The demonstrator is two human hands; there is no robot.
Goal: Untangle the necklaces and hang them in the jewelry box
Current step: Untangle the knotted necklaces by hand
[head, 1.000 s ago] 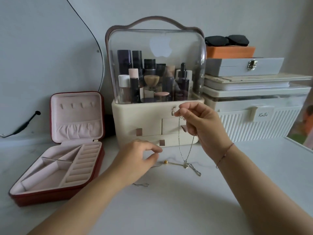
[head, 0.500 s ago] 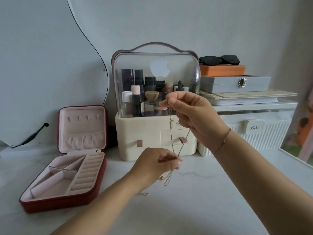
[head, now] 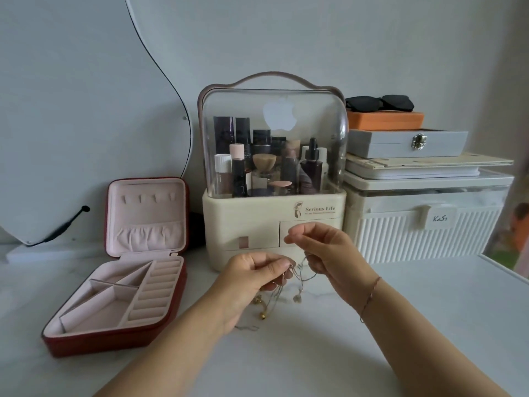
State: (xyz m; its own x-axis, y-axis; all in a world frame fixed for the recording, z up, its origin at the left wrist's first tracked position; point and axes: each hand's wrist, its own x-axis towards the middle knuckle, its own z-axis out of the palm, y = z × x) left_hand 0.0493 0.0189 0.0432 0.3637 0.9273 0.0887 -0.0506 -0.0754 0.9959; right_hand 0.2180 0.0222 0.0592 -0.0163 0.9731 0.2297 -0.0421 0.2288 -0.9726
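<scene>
Both hands hold tangled necklaces (head: 294,277) above the table (head: 400,325).
Left hand (head: 252,277) and right hand (head: 323,253) pinch the chains; the jewelry box (head: 120,282) lies open at left.

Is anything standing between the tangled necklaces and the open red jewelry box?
Nothing visible. Only bare white tabletop separates the thin tangled metal necklaces from the red, pink-lined jewelry box; its lid stands open.

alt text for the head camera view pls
Two hands, the left hand and the right hand, hold tangled thin necklaces over a white table. An open red jewelry box with pink lining lies to the left; a cosmetics organizer stands behind the hands.
</scene>
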